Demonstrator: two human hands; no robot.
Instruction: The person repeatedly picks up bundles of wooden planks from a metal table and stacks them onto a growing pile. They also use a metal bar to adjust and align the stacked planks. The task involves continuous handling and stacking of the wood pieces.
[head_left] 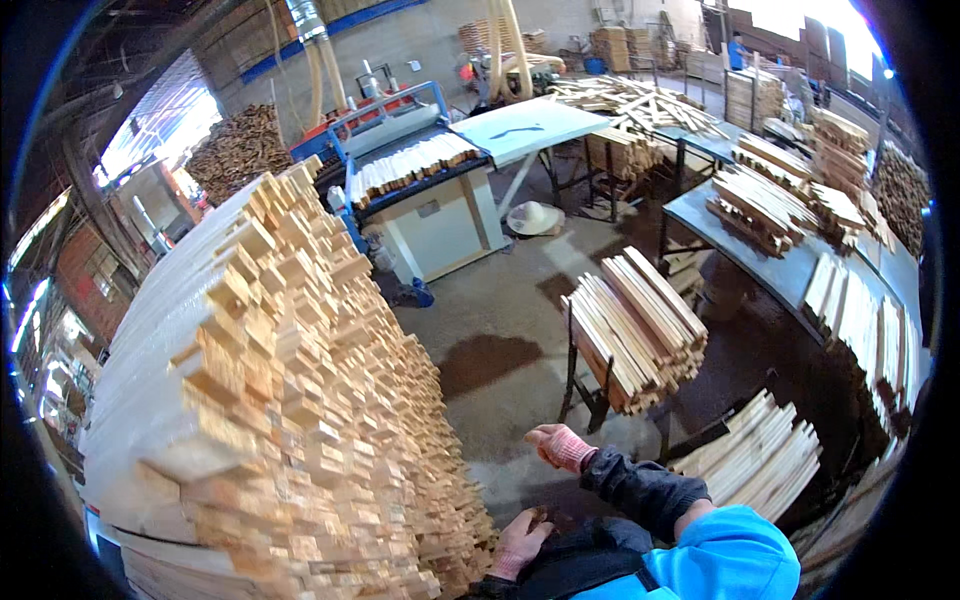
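My right hand [562,447], in a pinkish glove with bare-looking fingertips, is stretched forward over the floor with its fingers curled in and nothing showing in them. It is nearest to a bundle of wooden strips [640,330] on a dark metal stand, and apart from it. My left hand [520,543] is low in front of my body, its fingers loosely curled, and no object shows in it. To its left rises a tall stack of wooden strips [330,430], their cut ends facing me. I cannot see the left hand touching the stack.
Loose strips [755,455] lie low at my right. Beyond, a blue-grey table [730,240] bears stacked wood. A machine with a blue frame [430,225] stands ahead with strips on its bed. A pale hat [535,218] rests beside it. A person [738,52] is far back.
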